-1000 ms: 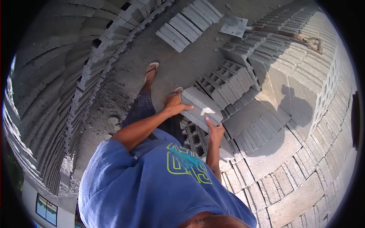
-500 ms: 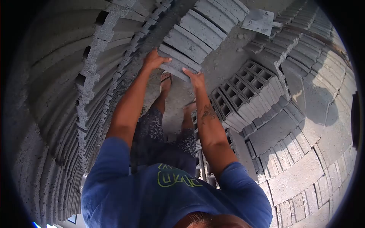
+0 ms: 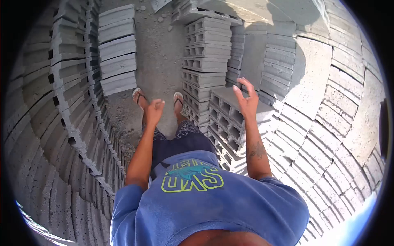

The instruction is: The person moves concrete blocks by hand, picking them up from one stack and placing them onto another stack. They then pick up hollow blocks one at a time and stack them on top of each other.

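Observation:
My left hand [image 3: 155, 111] is in front of my body above the ground, its fingers loosely bent and holding nothing. Farther right, my right hand [image 3: 248, 100] is raised with thumb and fingers apart, also holding nothing. Below it in this view is a stack of hollow concrete blocks [image 3: 223, 108], their square holes facing up and sideways. A row of grey concrete blocks [image 3: 117, 49] lies on the ground ahead of my left foot, its near end beside my sandal [image 3: 140, 97].
A tall wall of stacked blocks [image 3: 67, 108] runs along my left. More hollow blocks [image 3: 207, 51] are piled ahead on the right, with wide sunlit stacks [image 3: 312, 78] beyond. Gritty ground [image 3: 158, 53] with small stones lies between. A flat metal blade [image 3: 160, 3] shows at the top edge.
Both hands have let go of the block at the near end of the row and drawn back, moving apart. My view and body have turned right, so the row now appears at the left.

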Demonstrator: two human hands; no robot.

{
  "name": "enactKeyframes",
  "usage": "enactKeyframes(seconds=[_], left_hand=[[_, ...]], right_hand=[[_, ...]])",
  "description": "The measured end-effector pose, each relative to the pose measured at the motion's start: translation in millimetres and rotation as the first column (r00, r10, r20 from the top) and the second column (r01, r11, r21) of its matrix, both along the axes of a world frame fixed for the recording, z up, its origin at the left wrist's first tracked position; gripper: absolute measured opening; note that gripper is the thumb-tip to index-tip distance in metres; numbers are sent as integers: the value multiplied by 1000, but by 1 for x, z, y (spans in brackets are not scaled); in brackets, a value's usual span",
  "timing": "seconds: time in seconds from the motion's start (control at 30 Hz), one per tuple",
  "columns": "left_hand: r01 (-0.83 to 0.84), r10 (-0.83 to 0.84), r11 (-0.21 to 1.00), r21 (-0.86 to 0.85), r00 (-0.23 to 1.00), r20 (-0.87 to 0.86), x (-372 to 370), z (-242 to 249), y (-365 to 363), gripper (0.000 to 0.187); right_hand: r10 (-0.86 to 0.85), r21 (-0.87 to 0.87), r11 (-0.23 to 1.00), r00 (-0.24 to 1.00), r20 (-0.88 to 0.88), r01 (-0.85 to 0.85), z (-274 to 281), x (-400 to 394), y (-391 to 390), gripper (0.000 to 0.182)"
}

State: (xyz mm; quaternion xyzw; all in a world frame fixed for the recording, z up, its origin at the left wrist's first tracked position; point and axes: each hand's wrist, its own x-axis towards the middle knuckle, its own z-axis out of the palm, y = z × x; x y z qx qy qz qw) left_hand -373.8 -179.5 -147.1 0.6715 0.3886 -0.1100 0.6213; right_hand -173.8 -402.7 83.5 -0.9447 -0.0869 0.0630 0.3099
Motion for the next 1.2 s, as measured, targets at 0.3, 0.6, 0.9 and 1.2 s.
enactKeyframes(seconds=[0.3, 0.6, 0.9, 1.2], left_hand=[[514, -490, 852, -99, 850, 193, 83, 153, -275, 64], [294, -298, 930, -219, 954, 17, 86, 145, -304, 78], [-178, 185, 764, -620, 981, -54, -4, 131, -113, 78], [-371, 410, 859, -354, 911, 40, -106, 38, 40, 81]], right_hand=[[-496, -399, 842, 813, -306, 363, 9, -26, -277, 83], [-351, -175, 931, 652, -672, 321, 0, -9, -273, 83], [-120, 24, 987, 841, -528, 156, -15, -90, -83, 46], [30, 182, 968, 643, -765, 172, -132, -161, 91, 44]])
